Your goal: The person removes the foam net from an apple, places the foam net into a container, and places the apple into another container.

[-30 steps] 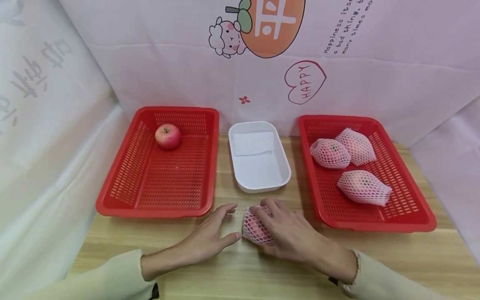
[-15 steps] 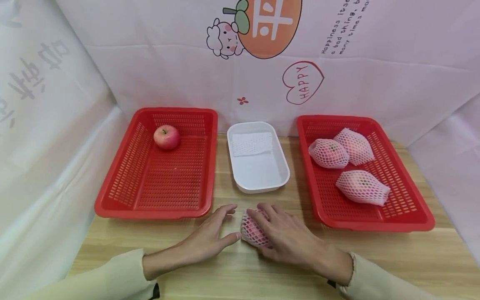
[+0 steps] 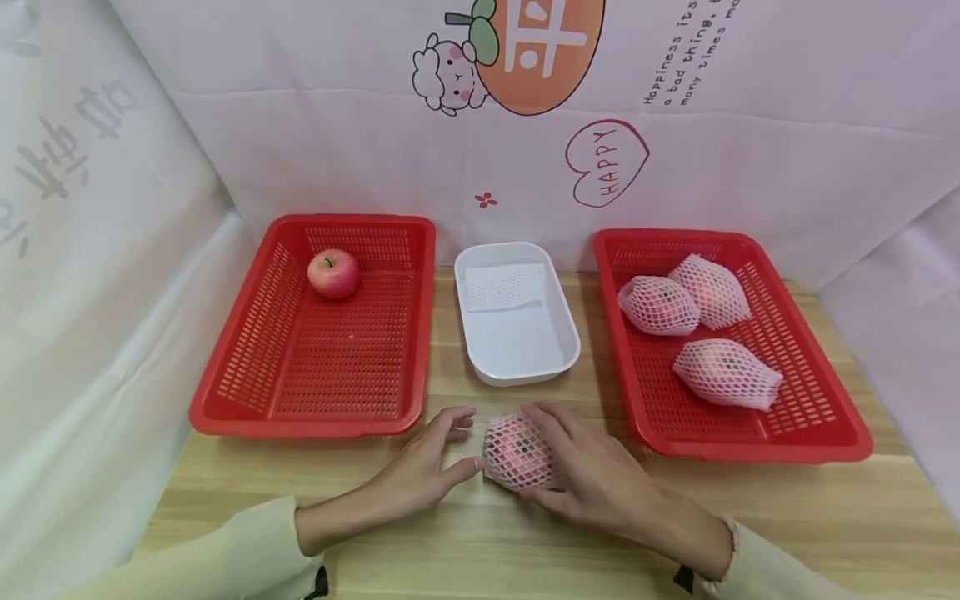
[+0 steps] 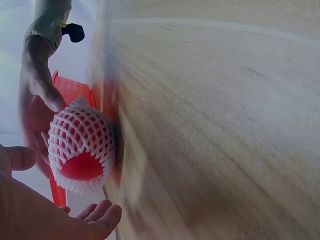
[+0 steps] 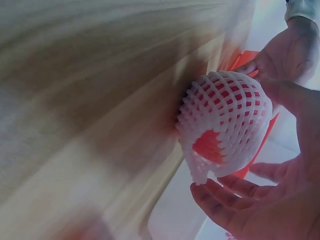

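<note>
An apple in a white foam net [image 3: 516, 454] sits on the wooden table between my hands. In the left wrist view, red skin shows through a gap at one end of the netted apple [image 4: 82, 135]. My right hand [image 3: 600, 475] lies along the apple's right side. Its fingers look loose in the right wrist view, with the fingertips [image 5: 200, 192] at the net's edge. To the left, my left hand [image 3: 412, 471] has spread, relaxed fingers and holds nothing. Its thumb tip comes close to the net; whether they touch I cannot tell.
A red basket [image 3: 307, 429] at left holds one bare apple [image 3: 333, 273]. Behind the hands, a white tray [image 3: 517, 354] contains flat foam nets [image 3: 504, 287]. The right red basket [image 3: 757, 450] holds three netted apples [image 3: 726, 372]. A printed cloth [image 3: 375, 150] hangs behind.
My right hand has slid right and loosened, so more of the netted apple shows from above. The apple has turned, bringing its stem end into view. My left hand has hardly moved.
</note>
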`<act>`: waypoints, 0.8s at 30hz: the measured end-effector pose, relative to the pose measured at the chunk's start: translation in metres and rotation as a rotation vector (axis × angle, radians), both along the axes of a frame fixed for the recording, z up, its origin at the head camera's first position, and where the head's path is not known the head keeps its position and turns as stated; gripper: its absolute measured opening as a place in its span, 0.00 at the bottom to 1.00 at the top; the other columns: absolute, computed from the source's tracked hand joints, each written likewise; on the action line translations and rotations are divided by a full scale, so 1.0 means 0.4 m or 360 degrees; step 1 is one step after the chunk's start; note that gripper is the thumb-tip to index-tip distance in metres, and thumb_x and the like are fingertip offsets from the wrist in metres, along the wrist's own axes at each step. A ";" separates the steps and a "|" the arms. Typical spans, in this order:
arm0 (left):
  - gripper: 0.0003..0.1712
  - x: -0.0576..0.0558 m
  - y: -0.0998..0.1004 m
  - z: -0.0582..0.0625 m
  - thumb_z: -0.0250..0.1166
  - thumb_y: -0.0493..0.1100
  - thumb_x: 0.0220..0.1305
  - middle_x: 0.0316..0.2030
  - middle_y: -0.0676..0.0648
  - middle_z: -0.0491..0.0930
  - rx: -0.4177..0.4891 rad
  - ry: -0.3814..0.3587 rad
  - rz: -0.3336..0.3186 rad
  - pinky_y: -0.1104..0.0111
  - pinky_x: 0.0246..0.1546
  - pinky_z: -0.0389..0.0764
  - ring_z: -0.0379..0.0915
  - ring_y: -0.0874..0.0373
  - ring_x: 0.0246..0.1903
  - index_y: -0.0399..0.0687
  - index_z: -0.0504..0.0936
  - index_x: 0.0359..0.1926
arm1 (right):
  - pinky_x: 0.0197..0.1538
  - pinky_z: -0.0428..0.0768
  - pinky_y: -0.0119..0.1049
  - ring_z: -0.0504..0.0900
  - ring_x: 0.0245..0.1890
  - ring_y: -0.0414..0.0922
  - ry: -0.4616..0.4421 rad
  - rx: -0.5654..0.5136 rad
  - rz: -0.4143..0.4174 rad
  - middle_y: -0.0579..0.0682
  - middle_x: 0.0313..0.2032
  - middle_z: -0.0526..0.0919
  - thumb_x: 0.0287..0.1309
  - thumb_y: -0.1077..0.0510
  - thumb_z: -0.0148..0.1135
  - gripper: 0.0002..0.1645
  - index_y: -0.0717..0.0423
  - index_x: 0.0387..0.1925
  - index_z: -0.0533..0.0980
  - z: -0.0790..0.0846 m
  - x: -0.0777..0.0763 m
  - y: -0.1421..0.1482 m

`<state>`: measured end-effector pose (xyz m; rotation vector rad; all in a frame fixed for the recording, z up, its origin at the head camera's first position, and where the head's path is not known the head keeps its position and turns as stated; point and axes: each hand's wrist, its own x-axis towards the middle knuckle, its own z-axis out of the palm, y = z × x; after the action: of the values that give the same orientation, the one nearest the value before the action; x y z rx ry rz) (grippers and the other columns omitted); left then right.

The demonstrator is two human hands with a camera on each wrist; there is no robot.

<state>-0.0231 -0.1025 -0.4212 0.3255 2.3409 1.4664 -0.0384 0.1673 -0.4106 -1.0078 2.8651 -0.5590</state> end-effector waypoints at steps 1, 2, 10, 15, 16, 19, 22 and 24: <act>0.36 -0.001 0.002 -0.003 0.68 0.48 0.73 0.69 0.35 0.74 0.0017 -0.0011 0.0006 0.41 0.69 0.73 0.73 0.39 0.67 0.40 0.67 0.74 | 0.60 0.85 0.53 0.81 0.63 0.53 0.0004 -0.0026 -0.0017 0.56 0.68 0.75 0.50 0.36 0.83 0.60 0.53 0.77 0.65 -0.002 0.001 0.003; 0.34 -0.002 0.005 -0.005 0.68 0.47 0.73 0.68 0.35 0.75 0.0037 -0.0024 0.0015 0.42 0.68 0.74 0.74 0.39 0.67 0.39 0.69 0.73 | 0.61 0.85 0.52 0.81 0.63 0.52 0.0003 -0.0050 -0.0032 0.55 0.68 0.76 0.50 0.37 0.83 0.60 0.54 0.77 0.65 -0.005 0.001 0.007; 0.20 -0.009 0.019 -0.019 0.62 0.35 0.74 0.64 0.34 0.77 0.0236 -0.0124 0.0095 0.51 0.66 0.79 0.77 0.37 0.64 0.33 0.74 0.63 | 0.65 0.81 0.53 0.78 0.66 0.50 -0.0167 -0.0297 -0.0083 0.51 0.67 0.78 0.53 0.41 0.83 0.56 0.56 0.76 0.66 -0.027 0.001 0.033; 0.18 -0.018 0.024 -0.027 0.62 0.35 0.75 0.60 0.36 0.81 0.0247 -0.0119 0.0108 0.55 0.63 0.82 0.80 0.40 0.60 0.33 0.76 0.61 | 0.64 0.81 0.55 0.79 0.65 0.48 -0.0272 -0.0404 -0.0087 0.47 0.65 0.79 0.56 0.44 0.82 0.51 0.56 0.74 0.68 -0.042 0.005 0.047; 0.17 -0.019 0.026 -0.029 0.62 0.35 0.75 0.59 0.36 0.81 0.0250 -0.0118 0.0107 0.57 0.62 0.82 0.81 0.40 0.60 0.33 0.76 0.61 | 0.63 0.81 0.56 0.79 0.64 0.48 -0.0283 -0.0418 -0.0085 0.47 0.65 0.79 0.57 0.44 0.81 0.50 0.57 0.74 0.68 -0.045 0.006 0.049; 0.17 -0.023 0.029 -0.036 0.62 0.34 0.74 0.56 0.35 0.83 0.0306 -0.0126 0.0102 0.63 0.57 0.85 0.82 0.40 0.57 0.30 0.77 0.59 | 0.63 0.81 0.56 0.78 0.65 0.48 -0.0304 -0.0451 -0.0079 0.46 0.66 0.79 0.58 0.45 0.81 0.50 0.57 0.74 0.68 -0.051 0.008 0.052; 0.17 -0.025 0.033 -0.043 0.63 0.33 0.73 0.54 0.34 0.84 0.0358 -0.0129 0.0107 0.69 0.52 0.85 0.83 0.41 0.55 0.28 0.78 0.58 | 0.64 0.81 0.55 0.78 0.65 0.47 -0.0316 -0.0474 -0.0079 0.45 0.66 0.79 0.57 0.45 0.81 0.50 0.56 0.75 0.68 -0.055 0.009 0.053; 0.17 -0.027 0.036 -0.048 0.64 0.32 0.72 0.52 0.35 0.85 0.0376 -0.0128 0.0118 0.71 0.49 0.85 0.84 0.42 0.53 0.28 0.78 0.58 | 0.64 0.81 0.55 0.78 0.65 0.47 -0.0317 -0.0484 -0.0078 0.45 0.66 0.79 0.57 0.45 0.81 0.50 0.55 0.74 0.68 -0.056 0.009 0.053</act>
<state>-0.0338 -0.0880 -0.4404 0.2377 2.1411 1.7627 -0.0347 0.1887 -0.4331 -0.8583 2.6860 -1.0598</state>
